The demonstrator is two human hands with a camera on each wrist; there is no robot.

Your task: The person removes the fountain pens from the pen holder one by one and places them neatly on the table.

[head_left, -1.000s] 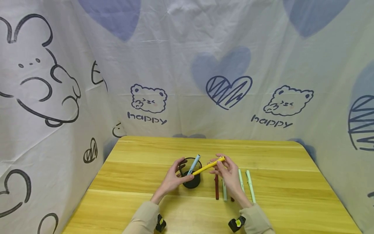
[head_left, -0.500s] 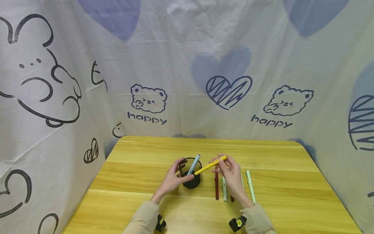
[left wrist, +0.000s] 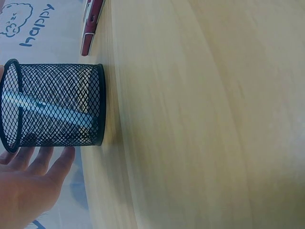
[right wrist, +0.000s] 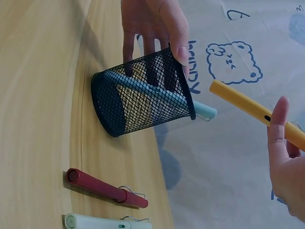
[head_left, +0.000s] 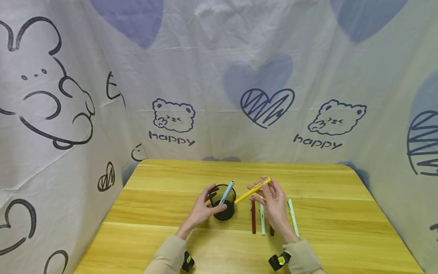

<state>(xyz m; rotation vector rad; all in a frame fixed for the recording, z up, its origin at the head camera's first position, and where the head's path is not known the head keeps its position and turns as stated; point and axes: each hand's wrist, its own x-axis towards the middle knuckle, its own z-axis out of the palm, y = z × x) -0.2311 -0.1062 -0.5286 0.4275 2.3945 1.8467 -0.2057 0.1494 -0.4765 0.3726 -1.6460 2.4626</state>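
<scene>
My left hand holds a black mesh pen holder, its thumb at the near rim and fingers round the far side. The pen holder stands upright on the table, and a light blue pen leans inside it, one end sticking out above the rim. In my right hand a yellow pen is pinched between thumb and fingers. The yellow pen slants down to the left, its lower end just right of the holder's rim and apart from it in the right wrist view.
On the wooden table, right of the pen holder, lie a red pen, a pale green pen, a dark red pen partly under my right hand, and a light green pen. A printed curtain hangs behind the table.
My right hand has moved a little up and to the right with the yellow pen, taking its lower end away from my left thumb and the holder. The left hand has stayed put.
</scene>
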